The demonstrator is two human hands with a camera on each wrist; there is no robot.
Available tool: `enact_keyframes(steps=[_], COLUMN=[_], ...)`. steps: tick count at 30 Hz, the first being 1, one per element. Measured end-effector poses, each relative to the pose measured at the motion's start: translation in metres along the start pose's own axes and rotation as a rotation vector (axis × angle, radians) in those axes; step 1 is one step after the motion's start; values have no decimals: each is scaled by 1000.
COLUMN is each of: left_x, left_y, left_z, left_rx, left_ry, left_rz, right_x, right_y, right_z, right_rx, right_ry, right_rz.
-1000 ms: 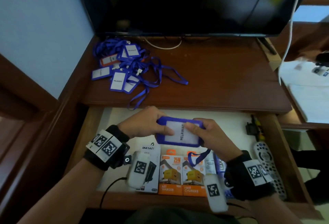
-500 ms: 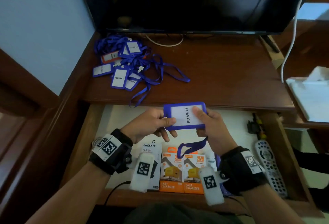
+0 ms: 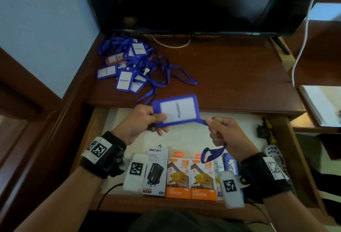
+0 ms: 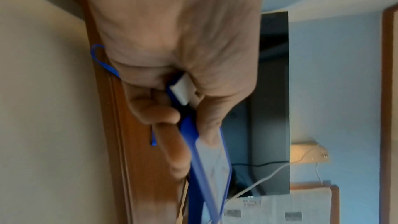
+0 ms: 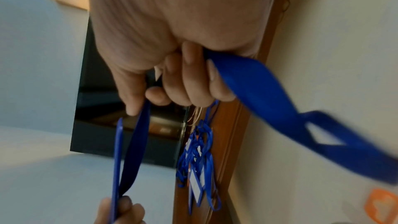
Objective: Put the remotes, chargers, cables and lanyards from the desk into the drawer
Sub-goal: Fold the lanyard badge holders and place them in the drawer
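Observation:
A blue badge holder with a white card hangs in the air over the open drawer. My left hand pinches its left end between thumb and fingers; the badge holder shows edge-on in the left wrist view. My right hand grips the blue lanyard strap that runs from the holder's right end, and a loop of strap trails out of the fist. A pile of blue lanyards with badges lies on the desk's back left.
In the drawer lie a white charger box, two orange charger boxes, a grey remote and a black plug with cable at the right. A dark TV stands at the desk's back. A white cable hangs at right.
The right hand has let go of the badge holder and slid right along the strap, pulling it taut. The left hand has lifted the holder a little and tilted it.

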State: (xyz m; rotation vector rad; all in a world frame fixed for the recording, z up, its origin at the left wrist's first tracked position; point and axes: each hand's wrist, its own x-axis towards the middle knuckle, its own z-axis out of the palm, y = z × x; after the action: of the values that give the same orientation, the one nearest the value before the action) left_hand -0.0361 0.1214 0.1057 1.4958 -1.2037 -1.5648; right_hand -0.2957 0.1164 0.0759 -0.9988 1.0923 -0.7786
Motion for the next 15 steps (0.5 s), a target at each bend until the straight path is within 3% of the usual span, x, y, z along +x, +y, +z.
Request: enact_keyframes(steps=[4, 9, 12, 15], left_x=[5, 12, 17, 19], left_y=[-3, -9, -19, -31], left_z=[-1, 13, 21, 32], left_rx=[-119, -59, 69, 249], left_ry=[276, 474, 513, 438], left_rz=[73, 125, 151, 157], right_x=[-3, -7, -11, -13], right_y=[6, 6, -1, -10], right_z=[0, 18, 25, 29], right_rx=[-35, -159, -196, -141], right_ry=[13, -72, -148, -212], right_rz=[10, -9, -43, -92])
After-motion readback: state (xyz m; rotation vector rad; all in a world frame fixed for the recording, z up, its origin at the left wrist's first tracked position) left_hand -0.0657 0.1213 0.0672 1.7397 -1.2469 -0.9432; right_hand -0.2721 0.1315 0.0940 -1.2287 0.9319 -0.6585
